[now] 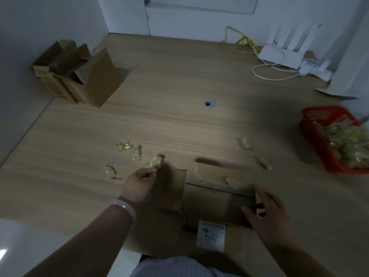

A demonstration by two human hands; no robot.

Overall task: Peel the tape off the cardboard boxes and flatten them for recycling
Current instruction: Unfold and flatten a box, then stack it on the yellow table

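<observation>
The cardboard box (pixel 215 198) lies at the near edge of the surface (pixel 179 120), right in front of the person, its far flap (pixel 217 173) folded open and a white label (pixel 211 234) on its near face. The right grip (pixel 269 214) is at the box's right end, thumb on the top panel and fingers curled round the edge; the picture is dim and blurred there, so it seems to be clasping the cardboard, with a pale strip showing just above the fingers.

The left grip (pixel 139 183), a white bracelet (pixel 124 208) on its wrist, is just left of the box's far corner and clear of it. Its fingertips pinch a crumpled tape wad (pixel 154 163), which sticks out beyond them towards the far side.

Loose tape scraps (pixel 123 146) lie scattered on the surface beyond and left of that grip, and two more scraps (pixel 263 163) lie right of the box's far flap. A red basket (pixel 311 140) heaped with tape sits at the right edge, well apart from the box. Open boxes (pixel 79 76) stand in the far left corner against the wall. A white router (pixel 279 54) and a yellow cable (pixel 243 42) lie at the far right. Between these, the middle of the surface is bare wood around a cable hole (pixel 209 103).
</observation>
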